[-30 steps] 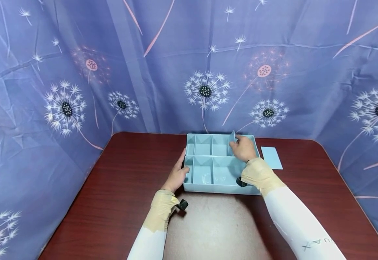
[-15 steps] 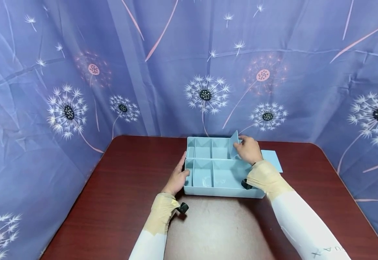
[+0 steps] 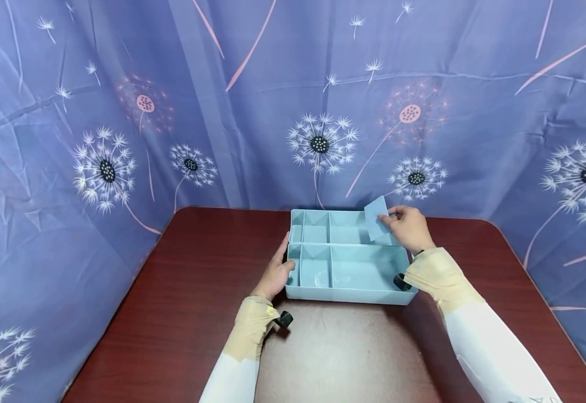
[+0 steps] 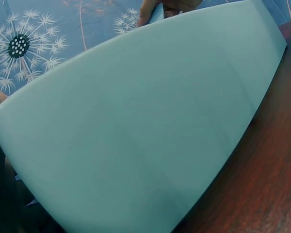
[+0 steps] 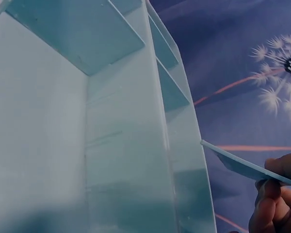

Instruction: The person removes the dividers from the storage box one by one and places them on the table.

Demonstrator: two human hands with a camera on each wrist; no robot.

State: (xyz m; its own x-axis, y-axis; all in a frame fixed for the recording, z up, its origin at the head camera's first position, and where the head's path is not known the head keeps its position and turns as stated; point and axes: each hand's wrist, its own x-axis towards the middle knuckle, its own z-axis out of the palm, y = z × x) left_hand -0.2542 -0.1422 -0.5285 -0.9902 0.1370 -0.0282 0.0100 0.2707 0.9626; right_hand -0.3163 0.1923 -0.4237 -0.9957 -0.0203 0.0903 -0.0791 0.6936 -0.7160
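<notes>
A light blue divided box (image 3: 351,295) stands on the table, with dividers (image 3: 330,266) upright in its left part. My left hand (image 3: 273,275) grips the box's left side, thumb over the rim; the left wrist view shows the box's outer wall (image 4: 136,121) close up. Above the back right compartment, my right hand (image 3: 409,228) pinches a small blue panel (image 3: 375,217) by its right edge. In the right wrist view the panel (image 5: 237,164) is between thumb and fingers of the right hand (image 5: 276,199), beside the box's back rim.
The dark red table (image 3: 197,263) has a pale, shiny patch (image 3: 338,352) in front of the box. A blue curtain (image 3: 252,112) with dandelion prints hangs behind and at both sides. The loose blue sheet right of the box is hidden behind the right hand and forearm.
My right hand has moved right and lifted the panel out of the back row, where it stood upright; the panel is now tilted. The left hand stays on the box.
</notes>
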